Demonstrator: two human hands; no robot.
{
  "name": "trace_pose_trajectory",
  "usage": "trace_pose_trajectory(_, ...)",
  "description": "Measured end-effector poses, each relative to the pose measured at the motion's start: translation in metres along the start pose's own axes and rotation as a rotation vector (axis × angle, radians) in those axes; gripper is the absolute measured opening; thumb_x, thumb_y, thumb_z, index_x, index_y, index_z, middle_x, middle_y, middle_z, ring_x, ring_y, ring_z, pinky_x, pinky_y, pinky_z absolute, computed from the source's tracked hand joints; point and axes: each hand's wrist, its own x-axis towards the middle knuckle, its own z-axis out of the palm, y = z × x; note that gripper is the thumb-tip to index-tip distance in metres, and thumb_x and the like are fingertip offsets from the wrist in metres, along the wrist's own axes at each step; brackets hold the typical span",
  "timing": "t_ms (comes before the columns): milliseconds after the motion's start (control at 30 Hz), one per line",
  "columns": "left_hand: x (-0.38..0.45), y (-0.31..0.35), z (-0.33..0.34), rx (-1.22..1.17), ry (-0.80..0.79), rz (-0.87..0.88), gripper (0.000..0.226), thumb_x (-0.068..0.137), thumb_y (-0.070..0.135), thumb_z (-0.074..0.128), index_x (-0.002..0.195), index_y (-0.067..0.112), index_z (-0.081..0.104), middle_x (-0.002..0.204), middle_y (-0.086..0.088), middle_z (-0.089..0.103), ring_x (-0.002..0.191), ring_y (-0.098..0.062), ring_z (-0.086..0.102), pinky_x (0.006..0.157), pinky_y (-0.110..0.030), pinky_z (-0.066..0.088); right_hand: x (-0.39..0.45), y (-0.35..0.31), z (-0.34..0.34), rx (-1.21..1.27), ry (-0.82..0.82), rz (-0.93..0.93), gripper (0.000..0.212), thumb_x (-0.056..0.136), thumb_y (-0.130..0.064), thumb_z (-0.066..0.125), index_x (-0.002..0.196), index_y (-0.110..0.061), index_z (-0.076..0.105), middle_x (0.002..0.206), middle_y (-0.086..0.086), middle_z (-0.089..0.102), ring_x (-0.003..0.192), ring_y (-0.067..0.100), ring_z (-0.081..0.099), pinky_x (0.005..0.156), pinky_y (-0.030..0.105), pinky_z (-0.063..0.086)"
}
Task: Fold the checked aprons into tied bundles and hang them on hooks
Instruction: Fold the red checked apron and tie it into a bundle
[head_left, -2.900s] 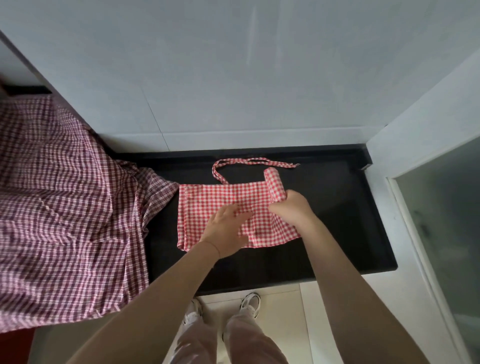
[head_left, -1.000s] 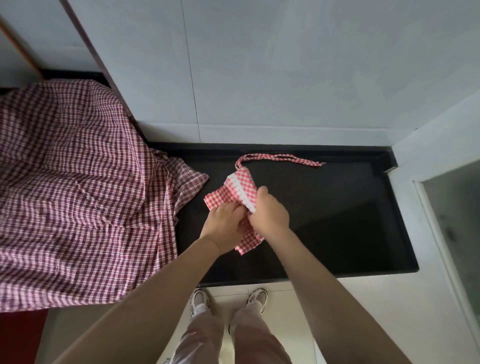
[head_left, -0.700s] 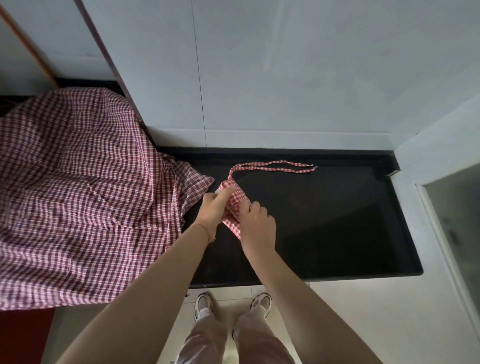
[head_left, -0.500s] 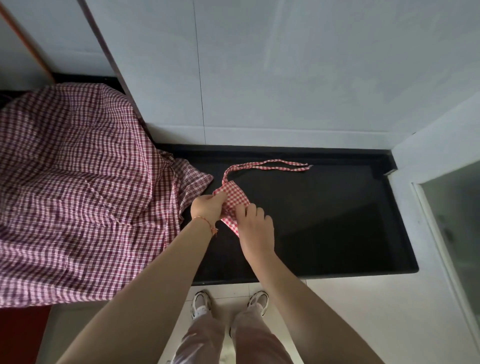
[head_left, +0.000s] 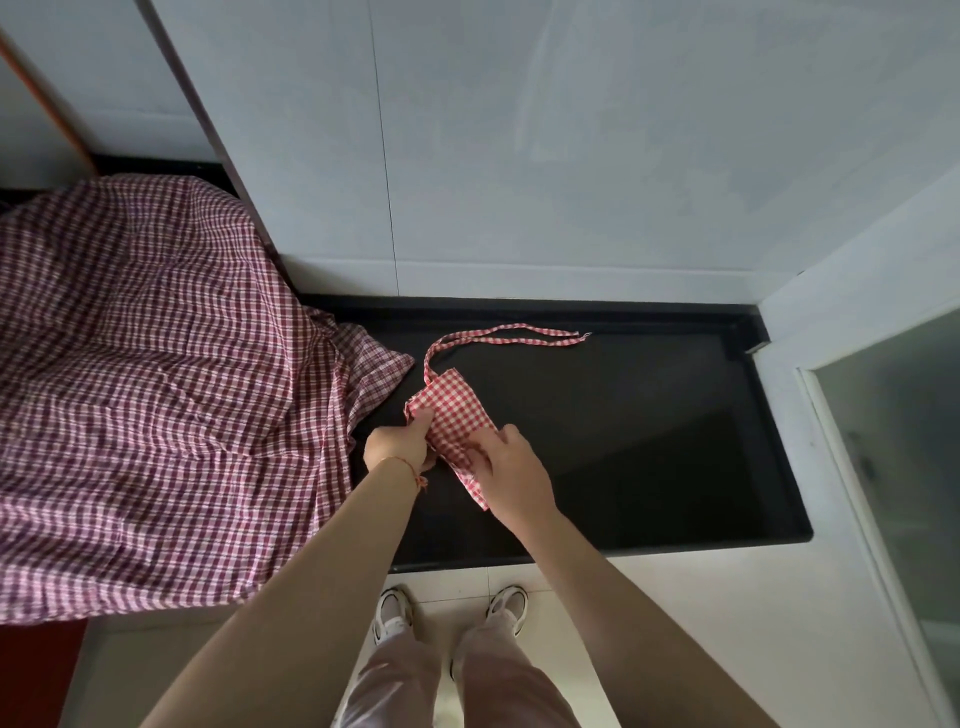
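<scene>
Two checked cloths are in sight. One is a small red-and-white apron (head_left: 451, 410), folded down to a narrow packet near the middle of the black surface (head_left: 649, 441). The other is a large dark-red checked cloth (head_left: 150, 384), spread in loose folds at nine o'clock, with one corner spilling onto the surface just beside the packet and its near edge hanging over the front.

Two bare hands work on the apron. The left hand (head_left: 397, 447) sits at the packet's eight o'clock edge, its thumb and fingers pinching the cloth there; a thin orange cord circles that wrist. The right hand (head_left: 511, 467) covers the packet's five o'clock end, fingers (head_left: 498, 434) bent and pressing down on the fabric, with a corner of cloth poking out beneath the palm. Whether it actually grips that end or only pins it I cannot tell.

From the packet's twelve o'clock corner the apron's strap (head_left: 511, 335) runs up and then off toward two o'clock, where its two tails lie side by side, flat on the surface near the back wall.

Below, at six o'clock, two white shoes (head_left: 395, 616) stand on the pale floor, one beside the other.
</scene>
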Motion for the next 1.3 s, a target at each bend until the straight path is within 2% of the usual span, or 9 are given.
trace_pose_trajectory(167, -0.007, 0.004, 0.012, -0.319, -0.194, -0.151, 0.038, 0.09, 0.039, 0.07, 0.104, 0.007, 0.054, 0.103, -0.009, 0.064, 0.099, -0.028, 0.065, 0.091, -0.05, 0.057, 0.003, 0.006, 0.008, 0.174, -0.078, 0.103, 0.042, 0.091, -0.051, 0.063, 0.126, -0.03, 0.05, 0.113, -0.003, 0.039, 0.092, 0.012, 0.052, 0.079, 0.021, 0.048)
trace_pose_trajectory(300, -0.01, 0.002, 0.015, -0.241, -0.35, -0.092, 0.04, 0.083, 0.021, 0.079, 0.114, 0.008, 0.059, 0.115, -0.01, 0.068, 0.104, -0.024, 0.065, 0.085, -0.04, 0.058, 0.0, 0.009, 0.004, 0.311, -0.068, 0.136, 0.047, 0.087, -0.046, 0.071, 0.127, -0.029, 0.052, 0.112, -0.004, 0.04, 0.094, 0.012, 0.054, 0.08, 0.022, 0.05)
trace_pose_trajectory(567, -0.017, 0.009, 0.032, -0.156, -0.362, 0.083, 0.027, 0.08, 0.018, 0.082, 0.103, 0.014, 0.069, 0.105, -0.005, 0.074, 0.098, -0.02, 0.071, 0.088, -0.036, 0.059, 0.001, 0.023, -0.013, 0.603, -0.082, 0.271, 0.051, 0.09, -0.041, 0.07, 0.134, -0.027, 0.05, 0.123, -0.001, 0.043, 0.104, 0.011, 0.055, 0.074, 0.01, 0.042)
trace_pose_trajectory(700, -0.013, 0.013, 0.035, -0.13, -0.376, 0.08, 0.042, 0.079, 0.021, 0.082, 0.117, 0.011, 0.067, 0.105, -0.005, 0.075, 0.095, -0.019, 0.073, 0.09, -0.038, 0.059, 0.002, 0.029, -0.014, 0.621, -0.093, 0.275, 0.047, 0.092, -0.045, 0.067, 0.133, -0.028, 0.051, 0.125, 0.002, 0.044, 0.106, 0.012, 0.055, 0.078, 0.011, 0.042)
trace_pose_trajectory(900, -0.009, 0.02, 0.039, -0.125, -0.387, 0.04, 0.042, 0.085, 0.027, 0.077, 0.121, 0.009, 0.066, 0.105, -0.005, 0.075, 0.093, -0.018, 0.073, 0.073, -0.03, 0.059, 0.009, 0.027, -0.019, 0.714, -0.091, 0.358, 0.043, 0.087, -0.045, 0.073, 0.12, -0.028, 0.051, 0.124, 0.004, 0.04, 0.096, 0.008, 0.053, 0.072, 0.013, 0.044)
trace_pose_trajectory(967, -0.007, 0.02, 0.042, -0.121, -0.379, 0.033, 0.049, 0.085, 0.03, 0.077, 0.126, 0.008, 0.062, 0.11, -0.005, 0.072, 0.098, -0.02, 0.071, 0.077, -0.032, 0.058, 0.013, 0.028, -0.02, 0.708, -0.076, 0.395, 0.056, 0.082, -0.046, 0.078, 0.123, -0.029, 0.043, 0.126, 0.002, 0.039, 0.096, 0.008, 0.053, 0.073, 0.017, 0.047)
trace_pose_trajectory(1100, -0.004, 0.019, 0.043, -0.146, -0.389, -0.019, 0.064, 0.078, 0.031, 0.082, 0.13, 0.002, 0.057, 0.118, -0.009, 0.069, 0.104, -0.024, 0.068, 0.085, -0.037, 0.057, 0.023, 0.033, -0.023, 0.725, -0.174, 0.532, 0.101, 0.071, -0.054, 0.083, 0.148, -0.021, 0.026, 0.141, 0.004, 0.045, 0.119, 0.023, 0.056, 0.096, 0.041, 0.054)
trace_pose_trajectory(1233, -0.013, 0.019, 0.035, -0.078, -0.591, -0.02, 0.055, 0.078, 0.029, 0.081, 0.125, 0.008, 0.064, 0.115, -0.006, 0.073, 0.11, -0.022, 0.068, 0.09, -0.036, 0.055, 0.025, 0.041, -0.047, 0.702, -0.474, 0.507, 0.081, 0.073, -0.048, 0.084, 0.139, -0.021, 0.047, 0.125, -0.004, 0.061, 0.113, 0.016, 0.06, 0.099, 0.038, 0.049)
trace_pose_trajectory(1300, -0.019, 0.022, 0.03, 0.017, -0.586, 0.091, 0.045, 0.081, 0.027, 0.079, 0.121, 0.012, 0.067, 0.114, -0.001, 0.074, 0.112, -0.02, 0.066, 0.091, -0.035, 0.055, 0.028, 0.045, -0.06, 0.658, -0.423, 0.459, 0.098, 0.059, -0.06, 0.087, 0.14, -0.024, 0.046, 0.132, -0.003, 0.057, 0.119, 0.017, 0.057, 0.104, 0.044, 0.047)
